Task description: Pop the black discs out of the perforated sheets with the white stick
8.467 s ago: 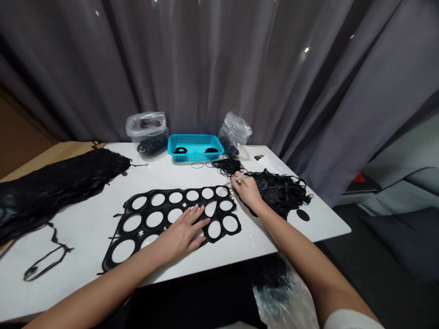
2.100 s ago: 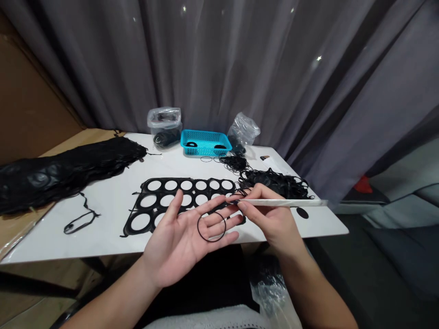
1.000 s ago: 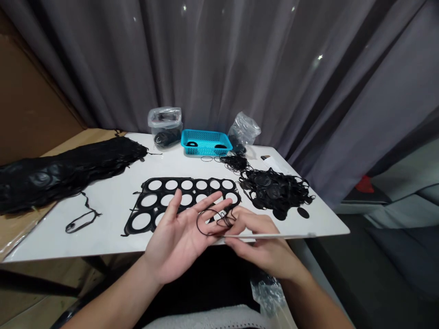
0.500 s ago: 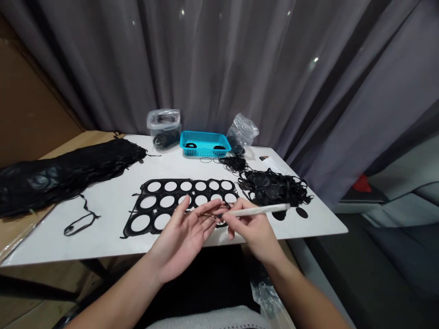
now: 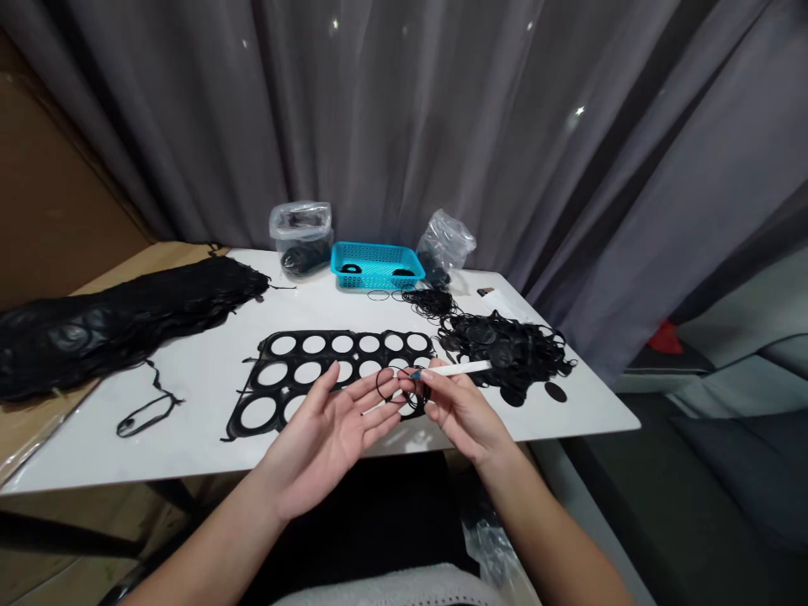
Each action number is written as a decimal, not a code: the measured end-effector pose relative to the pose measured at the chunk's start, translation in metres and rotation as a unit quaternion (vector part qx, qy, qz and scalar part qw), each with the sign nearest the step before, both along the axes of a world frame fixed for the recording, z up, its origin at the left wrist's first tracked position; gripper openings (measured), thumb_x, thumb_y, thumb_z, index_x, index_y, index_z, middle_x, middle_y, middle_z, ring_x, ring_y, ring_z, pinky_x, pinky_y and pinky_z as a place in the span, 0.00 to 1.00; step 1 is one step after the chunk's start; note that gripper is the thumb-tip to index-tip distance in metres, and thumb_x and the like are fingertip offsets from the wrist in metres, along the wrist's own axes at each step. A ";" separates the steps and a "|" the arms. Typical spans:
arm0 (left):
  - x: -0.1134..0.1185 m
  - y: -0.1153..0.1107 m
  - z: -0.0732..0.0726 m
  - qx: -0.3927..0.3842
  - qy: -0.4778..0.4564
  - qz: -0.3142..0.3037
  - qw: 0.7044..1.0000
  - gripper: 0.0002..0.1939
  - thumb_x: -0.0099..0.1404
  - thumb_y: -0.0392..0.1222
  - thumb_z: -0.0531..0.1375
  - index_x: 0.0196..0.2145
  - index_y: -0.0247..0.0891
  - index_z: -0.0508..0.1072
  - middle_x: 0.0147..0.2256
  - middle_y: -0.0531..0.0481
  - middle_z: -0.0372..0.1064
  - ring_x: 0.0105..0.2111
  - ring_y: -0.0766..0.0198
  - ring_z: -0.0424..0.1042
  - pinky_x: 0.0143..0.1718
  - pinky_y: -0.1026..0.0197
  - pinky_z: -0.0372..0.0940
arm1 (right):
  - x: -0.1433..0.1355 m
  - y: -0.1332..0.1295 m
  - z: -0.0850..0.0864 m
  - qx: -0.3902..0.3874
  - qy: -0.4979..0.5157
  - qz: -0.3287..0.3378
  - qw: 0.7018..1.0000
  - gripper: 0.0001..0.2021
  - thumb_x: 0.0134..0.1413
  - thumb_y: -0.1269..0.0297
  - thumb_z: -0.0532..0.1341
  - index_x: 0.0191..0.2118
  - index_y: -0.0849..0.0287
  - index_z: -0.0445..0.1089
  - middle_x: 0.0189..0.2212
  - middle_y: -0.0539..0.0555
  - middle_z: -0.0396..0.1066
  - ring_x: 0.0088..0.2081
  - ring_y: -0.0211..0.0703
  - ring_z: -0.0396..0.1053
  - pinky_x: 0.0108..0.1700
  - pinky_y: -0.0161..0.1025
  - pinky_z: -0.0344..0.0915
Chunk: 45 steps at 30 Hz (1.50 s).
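My left hand (image 5: 337, 429) is turned palm up with its fingers stretched out and the thumb apart. Thin black rubber rings (image 5: 385, 385) lie against its fingertips, between the two hands. In my right hand (image 5: 464, 412) a slim white pen-like tool (image 5: 465, 368) is pinched, its dark tip pointing left into the rings. More ring loops hang beside the right fingers; whether those fingers also grip them I cannot tell. Beneath the hands lies a black rubber sheet (image 5: 287, 358) with rows of round holes, its right part hidden by the hands.
A heap of black rubber scraps (image 5: 505, 349) is at the right, a tangle of thin rings (image 5: 430, 300) behind it. Further back stand a blue basket (image 5: 377, 282), a clear tub (image 5: 301, 240) and a plastic bag (image 5: 449, 240). Stacked black sheets (image 5: 126, 311) lie left, near a loose strip (image 5: 151, 414).
The white tool has shifted left and its dark tip now shows among the rings. Ring loops have come into clearer view between the hands. My left hand has dropped slightly left.
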State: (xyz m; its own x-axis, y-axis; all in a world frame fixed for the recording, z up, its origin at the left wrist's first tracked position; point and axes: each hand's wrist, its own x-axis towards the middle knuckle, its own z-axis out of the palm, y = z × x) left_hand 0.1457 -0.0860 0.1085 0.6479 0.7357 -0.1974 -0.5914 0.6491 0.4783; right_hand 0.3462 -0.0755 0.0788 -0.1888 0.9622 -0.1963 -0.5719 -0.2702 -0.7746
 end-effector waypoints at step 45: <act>-0.039 -0.016 -0.116 0.725 0.626 0.106 0.265 0.18 0.73 0.40 0.53 0.55 0.32 0.70 0.57 0.36 0.69 0.58 0.49 0.68 0.59 0.46 0.65 | -0.012 0.039 -0.060 0.419 -0.727 0.015 0.544 0.09 0.59 0.77 0.53 0.38 0.57 0.67 0.33 0.59 0.71 0.38 0.50 0.65 0.41 0.44 0.59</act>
